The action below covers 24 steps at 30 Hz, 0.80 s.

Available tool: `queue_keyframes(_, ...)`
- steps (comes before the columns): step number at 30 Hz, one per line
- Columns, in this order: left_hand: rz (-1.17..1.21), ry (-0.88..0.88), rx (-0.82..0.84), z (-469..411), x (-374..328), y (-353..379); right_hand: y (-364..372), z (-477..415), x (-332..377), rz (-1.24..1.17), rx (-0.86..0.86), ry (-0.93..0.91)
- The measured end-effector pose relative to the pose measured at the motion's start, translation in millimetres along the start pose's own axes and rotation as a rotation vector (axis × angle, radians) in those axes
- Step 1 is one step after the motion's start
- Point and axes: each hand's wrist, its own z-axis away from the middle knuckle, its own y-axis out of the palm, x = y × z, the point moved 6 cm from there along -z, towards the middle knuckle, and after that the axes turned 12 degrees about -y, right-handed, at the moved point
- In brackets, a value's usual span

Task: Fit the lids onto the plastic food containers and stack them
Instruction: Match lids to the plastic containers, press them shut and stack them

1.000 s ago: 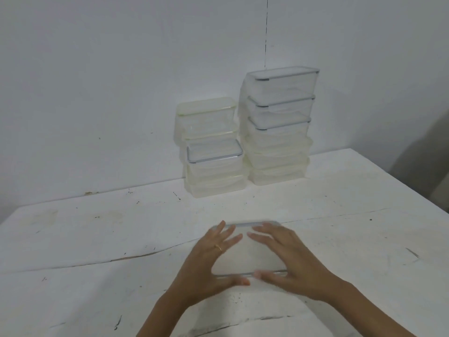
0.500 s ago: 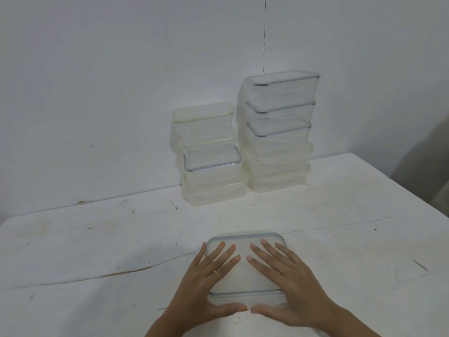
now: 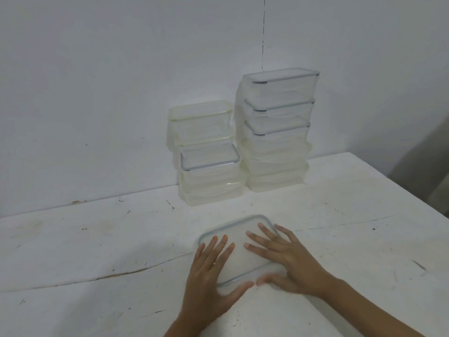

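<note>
The left hand (image 3: 211, 271) and right hand (image 3: 288, 261) press flat, fingers straight, on the lid (image 3: 239, 228) lying on the table (image 3: 97, 251). It looks like light, slippery plastic; better to hold its 2 short sides.

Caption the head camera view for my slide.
Left hand and right hand press a grey-rimmed lid; shorter stack and taller stack behind.

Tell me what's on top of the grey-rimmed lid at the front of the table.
Both hands lie flat on the lid: left hand on its left half, right hand on its right. They cover much of it; anything beneath is hidden.
</note>
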Motion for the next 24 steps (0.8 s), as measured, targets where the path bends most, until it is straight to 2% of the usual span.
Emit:
queue_keyframes(2,-0.037,-0.205,0.021,-1,-12,9,-1,-7,-15,0.061,0.032,-0.02)
queue_keyframes(4,-0.035,-0.358,0.15,-1,-25,13,-2,-15,-28,0.131,0.044,-0.011)
queue_keyframes(5,-0.036,-0.356,0.181,-3,-29,9,-5,-17,-32,0.155,0.043,0.018)
queue_keyframes(7,-0.024,-0.163,0.173,-7,-32,-1,-9,-16,-44,0.18,-0.003,0.142)
queue_keyframes(10,0.005,0.09,0.292,-11,-15,-14,-16,-8,-31,-0.068,-0.088,0.207)
queue_keyframes(11,0.021,0.103,0.348,-11,-8,-16,-18,-6,-21,-0.189,-0.103,0.215)
queue_keyframes(13,0.104,0.036,0.433,-9,4,-14,-6,-4,8,-0.332,0.039,0.144)
queue_keyframes(15,0.19,-0.016,0.404,-6,8,-10,4,-3,22,-0.294,0.153,0.133)
queue_keyframes(17,0.223,-0.022,0.331,-5,9,-7,7,-3,24,-0.172,0.102,0.115)
queue_keyframes(20,0.22,0.003,0.244,-3,11,-3,8,-4,22,-0.135,-0.001,0.105)
queue_keyframes(24,0.175,0.032,0.203,-2,12,0,11,-3,22,-0.099,-0.011,0.088)
